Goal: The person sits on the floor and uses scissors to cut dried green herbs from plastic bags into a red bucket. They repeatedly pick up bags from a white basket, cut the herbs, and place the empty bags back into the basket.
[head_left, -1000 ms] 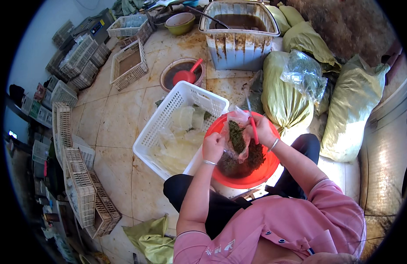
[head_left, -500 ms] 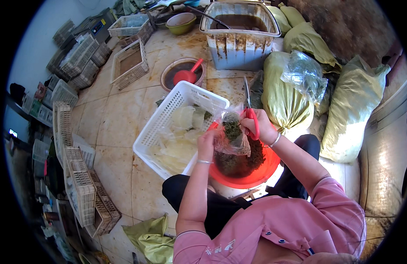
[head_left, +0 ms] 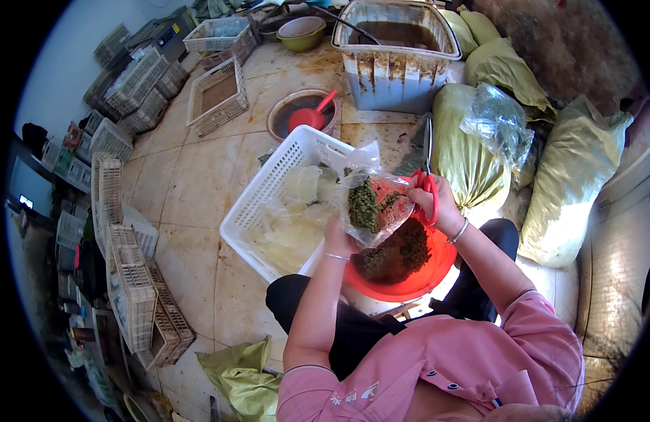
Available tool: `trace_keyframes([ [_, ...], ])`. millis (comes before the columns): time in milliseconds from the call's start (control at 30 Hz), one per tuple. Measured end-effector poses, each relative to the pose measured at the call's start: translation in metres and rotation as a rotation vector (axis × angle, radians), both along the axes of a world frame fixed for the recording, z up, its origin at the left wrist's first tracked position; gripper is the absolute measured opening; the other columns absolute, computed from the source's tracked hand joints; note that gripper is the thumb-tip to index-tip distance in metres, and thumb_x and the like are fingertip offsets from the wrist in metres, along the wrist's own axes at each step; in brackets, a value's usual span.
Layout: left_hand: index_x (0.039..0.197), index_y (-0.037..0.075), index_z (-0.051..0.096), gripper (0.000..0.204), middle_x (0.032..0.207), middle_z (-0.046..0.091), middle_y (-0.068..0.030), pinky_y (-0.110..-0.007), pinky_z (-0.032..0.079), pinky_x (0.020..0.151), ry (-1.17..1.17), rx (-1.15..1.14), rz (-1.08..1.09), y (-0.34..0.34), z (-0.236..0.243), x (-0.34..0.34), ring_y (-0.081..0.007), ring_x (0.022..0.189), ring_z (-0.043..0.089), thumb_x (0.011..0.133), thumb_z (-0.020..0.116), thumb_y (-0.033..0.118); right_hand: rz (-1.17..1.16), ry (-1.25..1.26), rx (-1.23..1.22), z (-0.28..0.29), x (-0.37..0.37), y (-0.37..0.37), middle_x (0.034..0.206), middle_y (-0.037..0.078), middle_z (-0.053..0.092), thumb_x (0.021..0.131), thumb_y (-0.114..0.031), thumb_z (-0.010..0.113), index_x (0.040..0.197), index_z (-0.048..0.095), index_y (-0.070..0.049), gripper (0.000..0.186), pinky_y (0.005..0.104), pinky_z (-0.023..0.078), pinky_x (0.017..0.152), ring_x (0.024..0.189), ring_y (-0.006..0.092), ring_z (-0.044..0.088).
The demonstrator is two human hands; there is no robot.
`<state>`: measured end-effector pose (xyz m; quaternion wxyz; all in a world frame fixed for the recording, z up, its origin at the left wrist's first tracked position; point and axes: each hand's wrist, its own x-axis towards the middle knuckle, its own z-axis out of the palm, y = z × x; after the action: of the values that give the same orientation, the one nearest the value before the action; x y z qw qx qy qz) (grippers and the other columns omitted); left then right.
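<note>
Between my hands, over the red basin (head_left: pixel 437 276), is a clear plastic bag (head_left: pixel 392 224) with dark green, clumpy plant-like stuff inside. My left hand (head_left: pixel 341 238) grips the bag's lower left side, its fingers partly hidden by the plastic. Red-handled scissors (head_left: pixel 428 191) sit in my right hand (head_left: pixel 443 204), blades pointing up and away; the fingertips of that hand also pinch the bag's right edge. More of the dark green stuff (head_left: pixel 399 257) lies in the basin. Left of it, a white plastic basket (head_left: pixel 251 200) holds flattened clear bags (head_left: pixel 286 228).
Beyond the basket stands a basin of dark liquid (head_left: pixel 274 116) with a red scoop (head_left: pixel 307 118). A large stained tub (head_left: pixel 395 81) is at the back. Full yellow-green sacks (head_left: pixel 455 158) line the right; crates (head_left: pixel 131 295) line the left. A crumpled sack (head_left: pixel 247 383) lies near my left.
The bag has been spread wider and tilted, so its green contents show more. My right hand has moved right with the scissors, and my left hand has shifted slightly right and nearer.
</note>
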<state>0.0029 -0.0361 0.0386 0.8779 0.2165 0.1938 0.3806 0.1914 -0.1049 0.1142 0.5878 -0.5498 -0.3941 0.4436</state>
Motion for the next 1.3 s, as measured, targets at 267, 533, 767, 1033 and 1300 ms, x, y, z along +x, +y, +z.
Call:
trace_keyframes([
  [267,0.08,0.001,0.061,0.021,0.06,0.058,-0.0084,-0.037,0.043,0.053,1.045,1.0,0.449,0.004,-0.035,0.001,-0.0232,0.056,0.057,0.092,0.051,0.014,-0.005,0.024,-0.004,-0.042,0.009,-0.006,0.068,0.004,0.059,0.079,-0.005,0.061,0.081,0.057,0.002,0.009,0.0236,0.047,0.052,0.055,0.0104,0.056],
  [533,0.07,0.005,0.054,0.014,0.066,0.055,-0.0144,-0.041,0.045,0.054,1.353,1.676,0.448,-0.008,0.006,0.006,-0.0328,0.06,0.056,0.083,0.053,0.01,-0.008,-0.136,-0.215,-0.07,0.058,-0.031,0.066,0.002,0.06,0.083,-0.017,0.065,0.079,0.06,0.0,0.018,0.0212,0.046,0.048,0.053,0.0074,0.057],
  [767,0.071,0.007,0.056,0.008,0.071,0.06,-0.0119,-0.04,0.05,0.058,1.457,1.918,-0.012,-0.019,-0.033,0.041,-0.0283,0.064,0.061,0.076,0.053,0.013,-0.2,-0.072,-0.195,-0.1,0.111,-0.049,0.064,0.004,0.06,0.082,-0.017,0.065,0.081,0.059,0.0,0.018,0.0224,0.045,0.046,0.051,0.0087,0.057],
  [1033,0.069,0.008,0.055,0.009,0.07,0.06,-0.0114,-0.04,0.05,0.057,1.366,1.962,-0.051,-0.02,-0.017,0.036,-0.0288,0.065,0.061,0.076,0.055,0.012,-0.107,-0.723,0.248,-0.062,0.068,-0.036,0.076,0.012,0.064,0.073,-0.009,0.065,0.091,0.062,-0.005,0.019,0.035,0.05,0.061,0.067,0.0255,0.062],
  [1300,0.066,0.008,0.052,0.011,0.068,0.056,-0.0088,-0.038,0.048,0.056,1.236,2.041,0.104,-0.013,-0.012,0.033,-0.0272,0.064,0.059,0.077,0.055,0.011,0.254,-0.962,0.111,-0.089,0.051,-0.009,0.076,0.012,0.064,0.072,-0.018,0.067,0.084,0.063,-0.009,0.016,0.0411,0.048,0.064,0.071,0.0319,0.061],
])
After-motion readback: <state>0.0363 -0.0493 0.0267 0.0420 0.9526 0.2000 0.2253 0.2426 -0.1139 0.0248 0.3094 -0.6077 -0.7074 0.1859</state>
